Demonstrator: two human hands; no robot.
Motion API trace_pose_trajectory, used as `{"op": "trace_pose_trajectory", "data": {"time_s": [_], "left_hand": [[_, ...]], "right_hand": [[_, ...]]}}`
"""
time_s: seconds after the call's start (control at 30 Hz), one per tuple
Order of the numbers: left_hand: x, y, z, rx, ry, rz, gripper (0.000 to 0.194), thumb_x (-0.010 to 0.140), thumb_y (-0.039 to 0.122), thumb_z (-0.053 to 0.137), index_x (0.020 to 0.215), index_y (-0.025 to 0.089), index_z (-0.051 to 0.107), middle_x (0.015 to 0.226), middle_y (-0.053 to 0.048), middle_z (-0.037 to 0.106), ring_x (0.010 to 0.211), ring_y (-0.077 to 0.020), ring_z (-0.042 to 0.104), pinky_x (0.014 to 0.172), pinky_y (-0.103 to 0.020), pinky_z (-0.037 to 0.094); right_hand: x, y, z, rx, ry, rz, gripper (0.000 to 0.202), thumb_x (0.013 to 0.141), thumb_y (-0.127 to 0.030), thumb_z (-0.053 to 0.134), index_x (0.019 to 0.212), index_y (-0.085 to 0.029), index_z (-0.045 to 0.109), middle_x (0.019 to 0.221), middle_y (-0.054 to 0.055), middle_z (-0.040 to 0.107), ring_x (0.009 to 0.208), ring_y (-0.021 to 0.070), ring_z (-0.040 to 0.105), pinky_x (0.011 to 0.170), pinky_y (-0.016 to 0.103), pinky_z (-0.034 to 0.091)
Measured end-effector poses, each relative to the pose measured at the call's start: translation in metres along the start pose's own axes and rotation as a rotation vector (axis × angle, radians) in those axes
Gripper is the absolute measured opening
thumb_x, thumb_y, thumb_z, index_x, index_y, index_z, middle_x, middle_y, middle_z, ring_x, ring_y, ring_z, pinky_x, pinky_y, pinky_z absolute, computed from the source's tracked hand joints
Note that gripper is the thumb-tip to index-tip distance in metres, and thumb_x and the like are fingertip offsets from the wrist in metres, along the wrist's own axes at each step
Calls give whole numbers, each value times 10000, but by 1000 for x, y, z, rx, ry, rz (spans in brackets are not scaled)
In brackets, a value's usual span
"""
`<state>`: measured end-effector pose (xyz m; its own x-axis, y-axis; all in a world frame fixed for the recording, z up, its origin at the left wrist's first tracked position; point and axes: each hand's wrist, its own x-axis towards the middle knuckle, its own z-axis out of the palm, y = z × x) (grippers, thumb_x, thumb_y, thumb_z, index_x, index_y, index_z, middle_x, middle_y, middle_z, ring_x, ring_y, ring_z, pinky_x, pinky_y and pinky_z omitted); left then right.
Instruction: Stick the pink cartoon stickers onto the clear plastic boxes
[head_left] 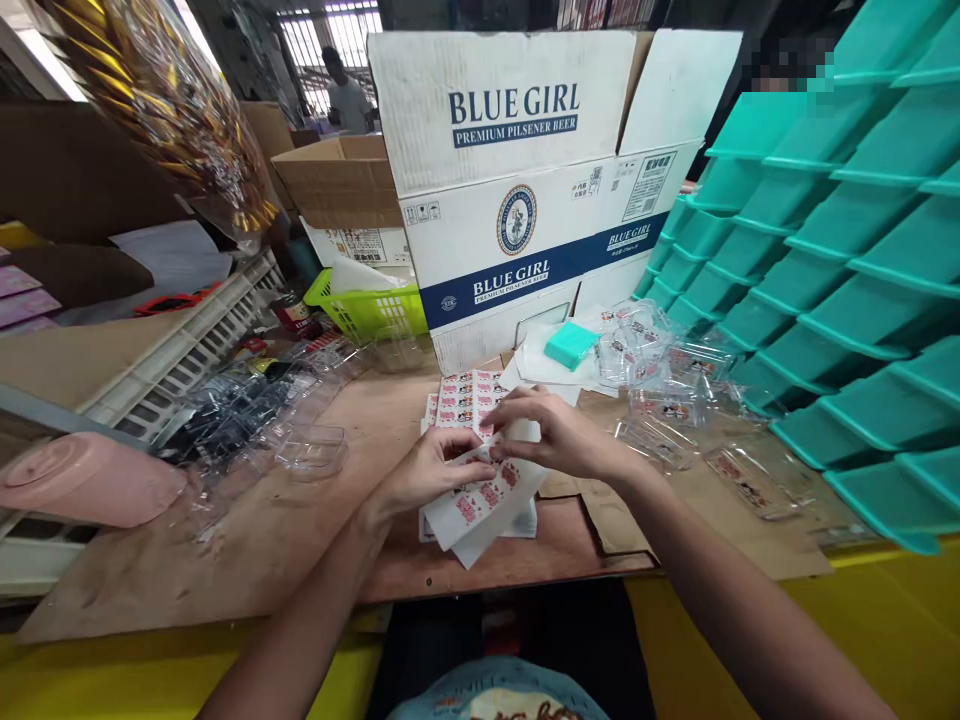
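Head view: left fingers (431, 468) pinch a white paper sheet of pink-printed stickers (491, 493) over the brown wooden table (382, 400), right hand (559, 430) curled at it, grip unclear, several clear plastic cases (679, 408) already labelled, stickers left unpeeled.

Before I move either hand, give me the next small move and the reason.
Probably steady the white paper sheet with pink prints with the left hand, and gently lift its upper edge with the right hand. Both hands' fingers meet there, and the sheet slants across other white sheets. The fingers hide whether anything has come loose.
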<state>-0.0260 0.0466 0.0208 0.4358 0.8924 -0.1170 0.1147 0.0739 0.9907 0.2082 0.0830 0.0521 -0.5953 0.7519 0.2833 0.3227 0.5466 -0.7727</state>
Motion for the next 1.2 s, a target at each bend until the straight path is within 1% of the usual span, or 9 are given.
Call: {"op": "trace_pose_trajectory", "data": {"time_s": [0.07,0.17,0.27,0.37,0.53,0.77,0.97,1.13,1.2], "left_hand": [[-3,-5,0,-151,27,-64,320,645,276,852,918,148,744,863,-63,749,740,-174,678,699,-264,532],[-11,-20,2,-393,162,-111,357,632,261,860,949,140,748,889,-79,765,758,-178,699,742,-281,549],[-18,-28,9,-455,201,-92,288,660,272,843,893,126,758,868,-78,769,762,-168,700,761,-266,543],[-20,-24,15,-452,153,-92,319,682,278,831,955,132,755,904,-80,769,784,-174,702,756,-260,539],[-22,-23,19,-517,269,-104,303,704,319,818,936,135,752,853,-70,768,686,-150,678,662,-238,514],[-23,-42,32,-532,370,-80,289,695,387,815,834,138,766,732,-49,748,610,-142,644,602,-236,484],[-22,-54,37,-383,437,5,330,727,396,789,966,170,770,838,-38,754,737,-169,663,693,-257,515],[-23,-65,21,-236,349,-39,331,777,429,725,943,144,760,836,-61,736,725,-187,645,673,-283,511],[-20,-65,12,-29,450,-29,294,763,408,724,886,144,756,886,-80,713,804,-220,640,727,-325,522]], "right_hand": [[0,2,3,115,77,100,152,843,-331,676,852,-191,735,828,51,742,792,201,683,782,358,532],[-7,20,7,243,321,254,236,812,-394,695,811,-159,705,781,62,730,732,194,677,706,325,537],[-12,34,12,181,277,287,345,763,-434,748,974,-162,719,930,83,743,844,218,674,760,342,535],[-11,31,24,111,172,251,320,790,-403,731,1015,-177,715,964,76,743,867,233,662,747,353,533],[-15,7,57,-299,455,-38,206,871,-285,671,1061,-208,693,1045,100,699,998,270,584,888,447,476],[-29,6,100,-374,404,-133,163,961,-259,553,1004,-207,701,873,97,676,811,229,532,721,380,496],[-26,6,106,-293,356,-102,251,958,-222,494,803,-201,690,795,94,649,796,233,511,750,398,478],[-19,27,89,152,591,191,270,900,-357,576,693,-193,637,668,33,638,647,177,585,613,302,490],[-17,37,74,150,696,225,298,926,-390,529,739,-181,632,674,34,639,627,168,590,587,285,481]]}}
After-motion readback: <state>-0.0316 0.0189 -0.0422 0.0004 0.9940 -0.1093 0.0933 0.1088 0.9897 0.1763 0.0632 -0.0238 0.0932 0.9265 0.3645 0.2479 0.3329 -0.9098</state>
